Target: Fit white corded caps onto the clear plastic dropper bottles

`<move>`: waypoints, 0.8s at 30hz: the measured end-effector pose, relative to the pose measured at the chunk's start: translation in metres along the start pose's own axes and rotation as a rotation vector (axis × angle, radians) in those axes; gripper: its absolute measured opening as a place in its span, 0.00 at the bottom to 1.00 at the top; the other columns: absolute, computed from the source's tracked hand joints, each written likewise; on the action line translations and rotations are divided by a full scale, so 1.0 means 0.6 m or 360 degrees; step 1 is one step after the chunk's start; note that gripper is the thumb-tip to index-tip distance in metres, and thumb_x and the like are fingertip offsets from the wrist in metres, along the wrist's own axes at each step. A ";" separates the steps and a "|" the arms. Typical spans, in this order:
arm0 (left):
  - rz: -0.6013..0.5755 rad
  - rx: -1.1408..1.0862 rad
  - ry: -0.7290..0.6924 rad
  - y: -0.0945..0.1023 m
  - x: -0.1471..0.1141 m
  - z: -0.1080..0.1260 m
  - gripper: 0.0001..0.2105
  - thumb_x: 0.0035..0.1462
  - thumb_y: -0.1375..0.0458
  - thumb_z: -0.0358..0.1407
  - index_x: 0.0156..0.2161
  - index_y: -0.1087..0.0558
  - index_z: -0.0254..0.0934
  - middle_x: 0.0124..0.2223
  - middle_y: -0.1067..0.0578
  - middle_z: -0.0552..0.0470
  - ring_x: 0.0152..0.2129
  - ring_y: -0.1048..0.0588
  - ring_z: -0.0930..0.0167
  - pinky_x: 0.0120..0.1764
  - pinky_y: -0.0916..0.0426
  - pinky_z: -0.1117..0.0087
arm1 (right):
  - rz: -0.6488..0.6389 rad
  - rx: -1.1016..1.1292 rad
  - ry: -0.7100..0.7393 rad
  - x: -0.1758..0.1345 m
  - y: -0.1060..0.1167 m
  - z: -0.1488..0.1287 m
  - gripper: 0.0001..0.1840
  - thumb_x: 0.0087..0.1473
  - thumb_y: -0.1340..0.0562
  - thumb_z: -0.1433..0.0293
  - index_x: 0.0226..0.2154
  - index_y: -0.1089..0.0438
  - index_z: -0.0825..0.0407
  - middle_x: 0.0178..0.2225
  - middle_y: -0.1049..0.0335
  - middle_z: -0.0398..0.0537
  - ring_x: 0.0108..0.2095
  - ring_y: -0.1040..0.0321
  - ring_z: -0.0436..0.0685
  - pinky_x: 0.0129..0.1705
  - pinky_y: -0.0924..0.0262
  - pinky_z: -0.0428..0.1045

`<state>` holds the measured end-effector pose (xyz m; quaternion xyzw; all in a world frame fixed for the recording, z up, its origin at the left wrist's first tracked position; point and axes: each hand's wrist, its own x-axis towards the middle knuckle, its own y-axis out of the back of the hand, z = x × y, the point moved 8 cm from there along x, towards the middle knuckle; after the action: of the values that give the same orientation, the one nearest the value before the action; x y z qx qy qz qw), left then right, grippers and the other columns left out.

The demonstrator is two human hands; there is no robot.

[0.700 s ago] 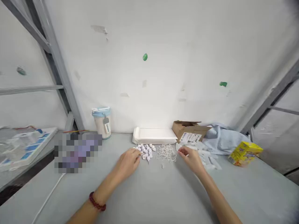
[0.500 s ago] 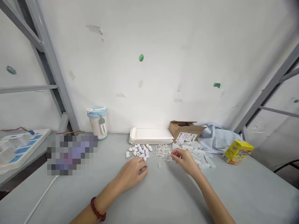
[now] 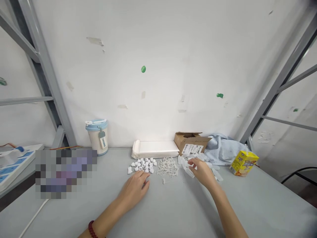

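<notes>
My left hand point(image 3: 135, 186) rests palm down on the table, its fingers loosely spread at the near edge of a heap of small white plastic caps point(image 3: 146, 163). No held thing shows in it. My right hand point(image 3: 201, 170) is over a pile of translucent plastic pieces point(image 3: 185, 167). Its fingers are bent, with thumb and index tips apart, close to or touching the pieces. Between the two hands lies a tangle of thin white cords point(image 3: 168, 167). One cord with a small whitish end piece point(image 3: 163, 180) lies apart, in front of the tangle.
Behind the heaps are stacked white flat boxes point(image 3: 156, 148) and an opened cardboard box point(image 3: 192, 143). A light blue cloth point(image 3: 224, 150) and a yellow carton point(image 3: 244, 163) are at right. A lidded cup point(image 3: 97, 138), a blurred patch and a power strip point(image 3: 19, 163) are at left.
My right hand has moved from beside the white cords rightward onto the translucent pieces. My left hand stays by the white caps. The camera view has shifted slightly.
</notes>
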<state>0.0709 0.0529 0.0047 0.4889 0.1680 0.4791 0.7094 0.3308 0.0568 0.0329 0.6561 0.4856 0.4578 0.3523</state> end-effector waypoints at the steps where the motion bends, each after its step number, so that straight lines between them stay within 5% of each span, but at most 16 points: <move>1: 0.0018 -0.0029 -0.0037 -0.002 0.002 0.009 0.13 0.56 0.54 0.31 0.43 0.31 0.36 0.36 0.30 0.48 0.35 0.31 0.66 0.39 0.36 0.66 | -0.0028 -0.0048 -0.0012 -0.001 -0.002 0.002 0.09 0.47 0.46 0.73 0.32 0.31 0.52 0.35 0.30 0.48 0.33 0.33 0.55 0.29 0.48 0.46; 13: -0.0197 0.0107 -0.0454 -0.033 0.014 0.078 0.20 0.55 0.55 0.23 0.51 0.36 0.42 0.47 0.33 0.48 0.40 0.31 0.68 0.40 0.34 0.69 | -0.0288 -0.0325 -0.0133 -0.005 -0.023 -0.001 0.07 0.47 0.42 0.70 0.32 0.31 0.53 0.35 0.29 0.50 0.35 0.33 0.58 0.27 0.52 0.46; 24: -0.0190 -0.0037 -0.0428 -0.043 0.021 0.064 0.11 0.56 0.53 0.26 0.37 0.28 0.36 0.37 0.30 0.48 0.32 0.30 0.69 0.35 0.35 0.71 | -0.0312 -0.0378 -0.0145 -0.006 -0.034 0.004 0.08 0.46 0.43 0.69 0.28 0.30 0.53 0.32 0.28 0.51 0.34 0.32 0.59 0.26 0.51 0.46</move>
<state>0.1176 0.0411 0.0033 0.5296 0.0947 0.3680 0.7583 0.3262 0.0589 0.0125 0.5794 0.4734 0.4452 0.4919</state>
